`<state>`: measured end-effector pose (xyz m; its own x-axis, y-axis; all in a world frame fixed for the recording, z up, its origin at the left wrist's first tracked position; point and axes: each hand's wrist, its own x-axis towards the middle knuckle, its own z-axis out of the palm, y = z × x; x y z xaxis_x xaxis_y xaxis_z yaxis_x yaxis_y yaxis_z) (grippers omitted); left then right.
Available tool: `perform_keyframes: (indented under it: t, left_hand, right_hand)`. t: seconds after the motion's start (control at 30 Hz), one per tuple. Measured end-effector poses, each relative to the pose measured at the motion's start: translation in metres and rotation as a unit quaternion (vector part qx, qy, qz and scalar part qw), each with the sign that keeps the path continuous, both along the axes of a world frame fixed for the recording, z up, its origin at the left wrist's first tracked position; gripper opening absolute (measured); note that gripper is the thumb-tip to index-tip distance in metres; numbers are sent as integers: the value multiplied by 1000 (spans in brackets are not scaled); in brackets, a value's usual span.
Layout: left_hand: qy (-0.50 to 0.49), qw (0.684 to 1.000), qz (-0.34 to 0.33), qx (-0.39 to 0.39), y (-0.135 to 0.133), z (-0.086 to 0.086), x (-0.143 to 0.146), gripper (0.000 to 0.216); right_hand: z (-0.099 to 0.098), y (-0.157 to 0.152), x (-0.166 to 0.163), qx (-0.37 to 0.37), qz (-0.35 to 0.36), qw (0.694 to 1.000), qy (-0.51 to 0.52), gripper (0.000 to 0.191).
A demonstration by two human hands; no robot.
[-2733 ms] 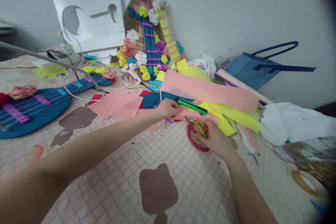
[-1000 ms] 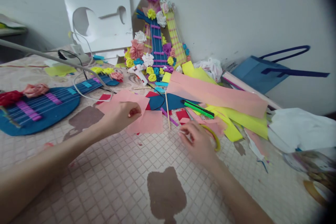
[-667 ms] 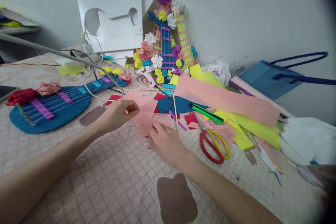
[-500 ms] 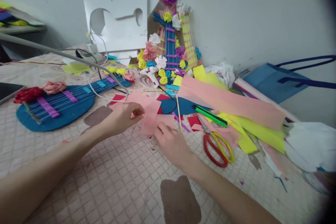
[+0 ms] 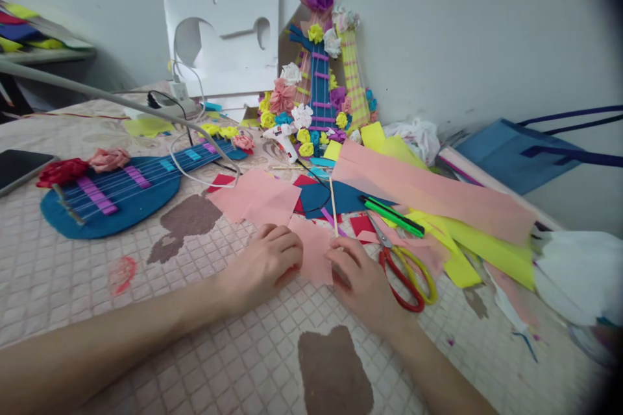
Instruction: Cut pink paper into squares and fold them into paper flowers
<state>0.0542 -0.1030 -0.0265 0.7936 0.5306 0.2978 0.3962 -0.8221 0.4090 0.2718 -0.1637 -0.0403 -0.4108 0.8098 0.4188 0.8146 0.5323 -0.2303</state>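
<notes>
Both my hands hold a small piece of pink paper (image 5: 315, 251) low over the checked tablecloth. My left hand (image 5: 267, 264) has its fingers curled onto the piece's left edge. My right hand (image 5: 361, 282) pinches the right edge. A larger pink sheet (image 5: 256, 200) lies just behind. Red and yellow scissors (image 5: 406, 272) rest right of my right hand, beside a green utility knife (image 5: 393, 216) and a thin wooden stick (image 5: 333, 205).
A blue paper guitar (image 5: 114, 189) with paper roses lies at left, a phone (image 5: 19, 168) beyond it. Decorated paper guitars (image 5: 318, 84), a glue gun (image 5: 287, 139) and white foam (image 5: 224, 32) stand at the back. Pink and yellow sheets (image 5: 433, 191), a blue bag (image 5: 516, 146) fill the right.
My right hand left the scissors and came to the small pink piece. My left hand drew back from the larger sheet; both hands now grip the small piece closer to me.
</notes>
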Motion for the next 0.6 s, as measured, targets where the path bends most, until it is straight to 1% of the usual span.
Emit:
perform_keyframes:
  t: [0.07,0.13,0.2,0.27,0.3,0.37,0.43,0.5,0.6]
  left_hand:
    - [8,1000,8,21,-1,0,0,10]
    - [12,1000,-8,18,-1,1,-3,10]
    - [7,1000,-25,-9,2,1,-6,17]
    - [3,998,-40,-45,7,2,-9,25]
    - [5,997,-50,-62,10,2,-10,24]
    - [15,993,-78,-88,17,3,-12,13]
    - [22,989,-98,-105,22,3,-14,8]
    - [14,987,-109,-120,26,2,-15,7]
    - [-4,982,-119,-146,29,1,-15,4]
  right_hand:
    - [2,-3,-4,-18,17,1000,-19,22]
    - [4,-5,-7,-42,51,997,-31,13]
    - [5,-6,-6,-74,72,994,-26,11]
    - [6,-6,-2,-115,76,990,1,11]
    - [7,-5,0,-140,74,987,21,12]
    - [8,-4,5,-186,70,978,58,19]
    - [8,-3,8,-217,71,970,89,25]
    - [8,-2,11,-232,84,963,110,23]
    - [9,-1,12,-246,102,955,132,14]
